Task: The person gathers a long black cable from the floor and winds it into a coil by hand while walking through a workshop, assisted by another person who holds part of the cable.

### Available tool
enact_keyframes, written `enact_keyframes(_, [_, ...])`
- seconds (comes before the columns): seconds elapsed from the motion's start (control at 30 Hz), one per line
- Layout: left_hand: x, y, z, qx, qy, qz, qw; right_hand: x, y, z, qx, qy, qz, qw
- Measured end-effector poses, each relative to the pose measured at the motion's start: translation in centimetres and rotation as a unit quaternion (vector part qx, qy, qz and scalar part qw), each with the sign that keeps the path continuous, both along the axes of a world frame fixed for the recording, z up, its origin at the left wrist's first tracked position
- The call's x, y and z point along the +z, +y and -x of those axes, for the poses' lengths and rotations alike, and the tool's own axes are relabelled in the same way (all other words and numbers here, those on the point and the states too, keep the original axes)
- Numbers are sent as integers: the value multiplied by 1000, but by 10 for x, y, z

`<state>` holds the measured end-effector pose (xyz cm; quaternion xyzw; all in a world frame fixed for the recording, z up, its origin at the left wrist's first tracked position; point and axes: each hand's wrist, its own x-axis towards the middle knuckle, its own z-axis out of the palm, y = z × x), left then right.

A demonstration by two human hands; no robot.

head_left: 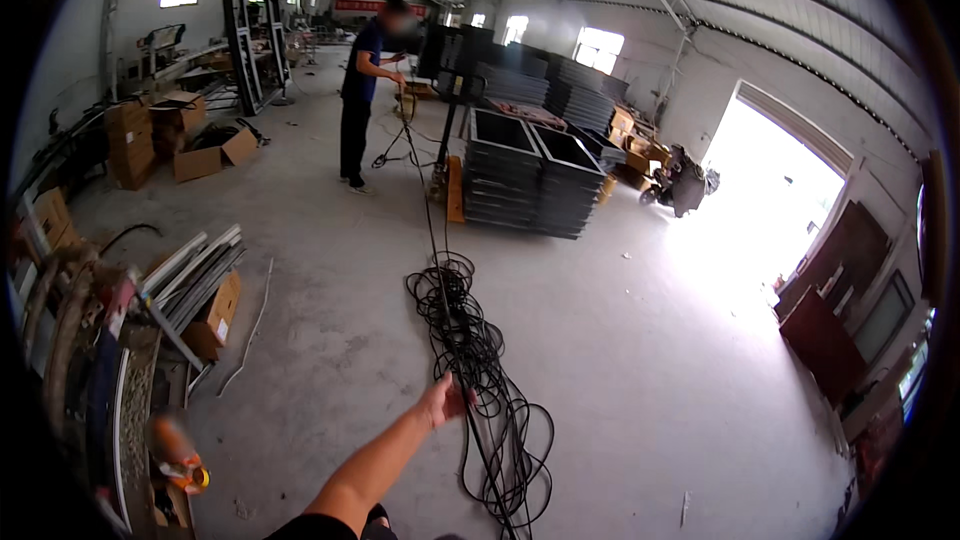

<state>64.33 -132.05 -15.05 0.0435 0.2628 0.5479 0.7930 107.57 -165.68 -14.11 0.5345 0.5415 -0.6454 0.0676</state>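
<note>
My left hand [445, 402] reaches forward from the lower edge, its fingers closed around a black cable [482, 460]. The cable runs in a nearly straight line from the far floor, past my hand and down to the lower edge. Beneath and beyond the hand, a long tangled heap of black cable [455, 310] lies in loose loops on the grey floor. Some of my fingertips are hidden by the cable. My right hand is out of view.
Ahead stands another person [366, 90] with a hand on cable strands. Stacked dark metal frames [535, 175] rest beside an orange pallet jack [455, 190]. At left are metal profiles [195, 280] and cardboard boxes [130, 145]. A bright doorway [775, 180] opens at right.
</note>
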Motion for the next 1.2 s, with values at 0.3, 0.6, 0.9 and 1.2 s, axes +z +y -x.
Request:
enact_keyframes(0.3, [32,270,173,98,237,-40,966,-28,224,76,-137,-169,-44,975])
enact_keyframes(0.6, [-63,277,164,-141,302,-200,922,-85,659,289,-6,-264,-276,924])
enact_keyframes(0.9, [-120,372,199,-459,282,-280,795,50,900,673,-245,245,-57,936])
enact_keyframes(1.2, [-108,566,499,-277,470,-27,838,26,906,667,-165,98,-196,962])
